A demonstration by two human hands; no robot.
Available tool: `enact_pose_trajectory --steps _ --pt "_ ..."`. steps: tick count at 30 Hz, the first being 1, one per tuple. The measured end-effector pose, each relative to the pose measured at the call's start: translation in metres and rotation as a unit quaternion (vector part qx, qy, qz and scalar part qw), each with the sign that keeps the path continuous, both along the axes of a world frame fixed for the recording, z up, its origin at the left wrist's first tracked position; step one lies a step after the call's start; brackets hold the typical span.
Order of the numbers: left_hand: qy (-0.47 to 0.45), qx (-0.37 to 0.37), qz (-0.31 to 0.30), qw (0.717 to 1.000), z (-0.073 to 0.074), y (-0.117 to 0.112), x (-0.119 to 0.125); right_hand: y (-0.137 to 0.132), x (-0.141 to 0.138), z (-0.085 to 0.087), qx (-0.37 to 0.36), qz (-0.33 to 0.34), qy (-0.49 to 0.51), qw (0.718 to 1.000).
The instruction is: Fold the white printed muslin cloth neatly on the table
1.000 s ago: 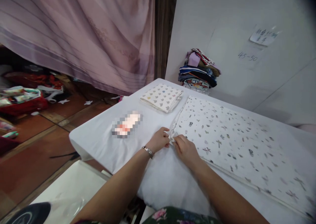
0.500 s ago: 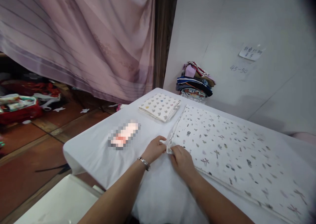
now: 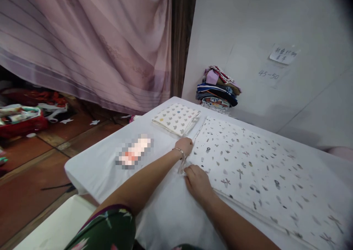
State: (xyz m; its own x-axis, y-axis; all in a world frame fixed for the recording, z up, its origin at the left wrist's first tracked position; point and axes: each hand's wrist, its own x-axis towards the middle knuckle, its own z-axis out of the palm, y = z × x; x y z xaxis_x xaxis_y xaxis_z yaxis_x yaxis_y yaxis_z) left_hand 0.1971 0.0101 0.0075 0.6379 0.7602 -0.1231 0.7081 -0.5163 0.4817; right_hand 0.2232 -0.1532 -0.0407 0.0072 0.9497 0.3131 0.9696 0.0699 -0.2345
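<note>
A large white cloth printed with small dark motifs (image 3: pixel 256 169) lies flat across the white-covered table (image 3: pixel 165 213). My right hand (image 3: pixel 197 182) rests on the cloth's near left corner with its fingers curled over the edge. My left hand (image 3: pixel 184 145) sits farther up the same left edge, fingers bent down onto the hem; a bracelet shows at its wrist. A smaller folded cloth with grey motifs (image 3: pixel 176 118) lies just beyond my left hand.
A blurred pinkish item (image 3: pixel 134 151) lies on the table's left part. A stack of folded coloured clothes (image 3: pixel 217 88) stands against the white wall. A pink curtain (image 3: pixel 96 44) hangs at left above a wooden floor strewn with red items (image 3: pixel 24 114).
My left hand has slid away from my right hand, up along the cloth's left edge towards the folded cloth. The right hand stayed at the near corner.
</note>
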Motion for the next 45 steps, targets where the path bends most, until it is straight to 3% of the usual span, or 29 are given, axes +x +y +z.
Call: enact_pose_trajectory --steps 5,12,24,40,45 --pt "0.037 0.000 0.005 0.999 -0.007 0.005 0.017 0.001 0.000 0.002 -0.010 0.007 -0.006 1.000" --pt "0.068 -0.002 0.007 0.998 -0.001 0.005 0.028 0.001 0.000 0.002 0.007 0.008 -0.003 1.000" --pt "0.050 0.015 0.046 0.998 -0.008 0.010 0.017 0.000 0.000 0.004 -0.005 0.005 -0.002 1.000" --pt "0.045 0.038 0.027 0.998 -0.013 0.015 0.027 0.000 -0.001 0.003 0.014 0.015 0.005 1.000" --pt "0.038 0.050 0.020 0.998 -0.014 0.021 0.041 0.000 -0.002 0.003 0.028 0.014 0.010 0.999"
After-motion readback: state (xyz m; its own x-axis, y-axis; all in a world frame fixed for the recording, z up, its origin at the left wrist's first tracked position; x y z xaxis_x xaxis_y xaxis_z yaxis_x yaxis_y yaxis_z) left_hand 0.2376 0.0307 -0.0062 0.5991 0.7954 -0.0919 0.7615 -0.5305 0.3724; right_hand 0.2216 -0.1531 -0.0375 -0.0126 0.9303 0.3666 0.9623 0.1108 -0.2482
